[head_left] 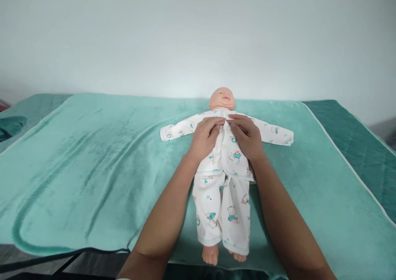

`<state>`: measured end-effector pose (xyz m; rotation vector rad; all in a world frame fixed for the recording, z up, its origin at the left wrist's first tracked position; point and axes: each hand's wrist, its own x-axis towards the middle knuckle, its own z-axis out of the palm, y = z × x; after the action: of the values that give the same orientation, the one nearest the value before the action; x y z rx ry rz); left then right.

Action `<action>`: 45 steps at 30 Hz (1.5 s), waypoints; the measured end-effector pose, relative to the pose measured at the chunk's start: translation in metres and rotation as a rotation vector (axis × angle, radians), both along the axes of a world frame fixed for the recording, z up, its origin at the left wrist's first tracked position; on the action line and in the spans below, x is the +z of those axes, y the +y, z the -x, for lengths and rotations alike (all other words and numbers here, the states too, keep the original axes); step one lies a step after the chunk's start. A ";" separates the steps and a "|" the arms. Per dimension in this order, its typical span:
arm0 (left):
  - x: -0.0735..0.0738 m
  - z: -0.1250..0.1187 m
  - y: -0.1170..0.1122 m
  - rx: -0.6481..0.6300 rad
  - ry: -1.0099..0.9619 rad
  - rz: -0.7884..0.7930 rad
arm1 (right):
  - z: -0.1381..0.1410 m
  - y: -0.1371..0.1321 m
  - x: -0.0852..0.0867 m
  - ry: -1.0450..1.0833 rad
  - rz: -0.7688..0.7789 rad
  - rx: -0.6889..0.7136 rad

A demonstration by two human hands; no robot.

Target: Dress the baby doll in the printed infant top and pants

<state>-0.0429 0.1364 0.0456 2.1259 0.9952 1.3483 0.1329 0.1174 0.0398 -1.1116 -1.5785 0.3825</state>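
A baby doll (222,98) lies on its back, head toward the wall and bare feet toward me. It wears a white printed shirt (235,158) with long sleeves spread to both sides, and matching pants (236,214). At the upper chest, my left hand (206,136) has its fingers pinched on the shirt's front edge. Across from it, my right hand (247,136) pinches the other side of the same front opening. The fingertips of both hands nearly meet, and what lies right between them is hidden. Below the hands, the shirt's front edges lie close together down to the hem.
A light green plush blanket (77,160) with some wrinkles lies under the doll. Darker green quilted bedding (349,143) shows at the right. A white wall (198,36) rises behind the bed. Dark bars (66,255) cross the lower left, near the bed's front edge.
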 end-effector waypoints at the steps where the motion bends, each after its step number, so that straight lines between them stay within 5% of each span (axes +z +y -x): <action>1: 0.000 0.000 0.000 -0.006 -0.011 -0.003 | 0.000 0.000 0.001 -0.010 -0.003 0.002; 11: -0.007 0.004 0.007 -0.112 0.101 -0.164 | 0.000 -0.004 0.004 -0.051 -0.052 0.087; 17: -0.007 0.005 0.008 -0.070 0.180 -0.121 | 0.002 -0.008 0.006 0.077 -0.038 0.076; 22: -0.005 0.004 0.006 -0.054 0.152 -0.100 | 0.000 -0.010 0.000 0.192 0.015 -0.053; 26: -0.011 0.008 0.005 -0.037 0.130 -0.115 | -0.018 0.000 -0.019 0.028 0.074 -0.196; 29: -0.022 0.022 0.002 0.061 0.208 -0.106 | -0.043 0.005 -0.037 -0.229 0.128 -0.326; 33: -0.040 0.054 -0.006 0.349 0.381 -0.032 | -0.085 -0.004 -0.052 -0.495 0.228 -0.447; 38: -0.053 0.086 -0.015 0.554 0.520 0.119 | -0.129 -0.033 -0.057 -0.588 0.325 -0.506; 45: -0.065 0.108 -0.006 0.691 0.376 0.240 | -0.153 -0.054 -0.059 -0.570 0.353 -0.565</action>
<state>-0.1507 0.1305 -0.0195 1.9570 2.0695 1.0190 0.2863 0.0629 -0.0193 -2.0040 -1.6105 -0.0555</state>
